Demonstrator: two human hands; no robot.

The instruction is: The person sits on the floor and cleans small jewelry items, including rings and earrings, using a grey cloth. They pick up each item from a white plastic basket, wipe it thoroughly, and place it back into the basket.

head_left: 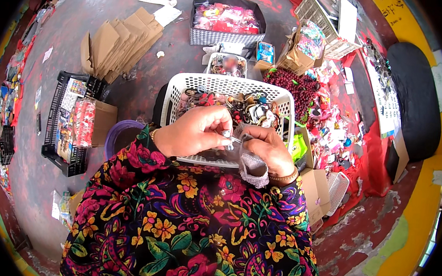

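Note:
Both of my hands meet above the near rim of a white perforated plastic basket [173, 91]. Inside the basket lie hair ties and small trinkets [251, 108] in black, red and cream. My right hand [276, 154] is closed on a grey-mauve fuzzy fabric band [253, 171], which hangs down in a loop below the fingers. Close beside it, my left hand [193, 131] pinches a small whitish piece [228, 140] between thumb and forefinger. The piece is too small to name. A thin pale strand seems to run between the two hands.
A purple bucket [113, 139] and a black crate [65, 163] with packs stand at left. Folded cardboard [117, 43] lies beyond. A checked fabric bin [202, 35] and a smaller white basket [210, 68] stand ahead. Dark red beads [298, 92] and loose trinkets spread at right.

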